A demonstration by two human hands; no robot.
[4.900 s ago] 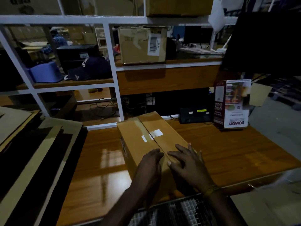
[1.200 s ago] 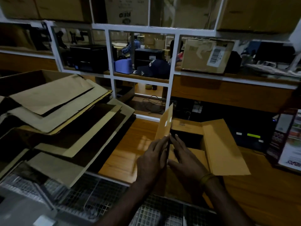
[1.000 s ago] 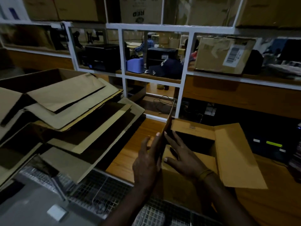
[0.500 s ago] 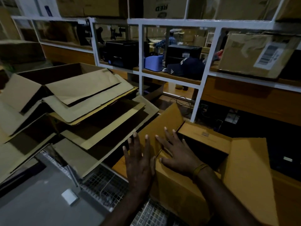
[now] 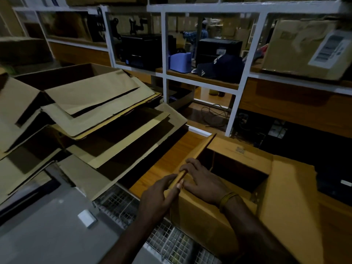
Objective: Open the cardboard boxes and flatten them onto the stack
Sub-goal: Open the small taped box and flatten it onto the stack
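With top flaps open, I've both hands — left [image 5: 158, 199], right [image 5: 202, 180] — pinching the box's [image 5: 207, 216] left flap [image 5: 200, 151]; flattening and moving to the stack [image 5: 91, 115] remain.

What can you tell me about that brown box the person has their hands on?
The cardboard box is plain brown, open at the top with a dark inside. It sits on the wooden table. Its right flap lies folded outward; the left hand and right hand hold the left flap's edge, which stands up.
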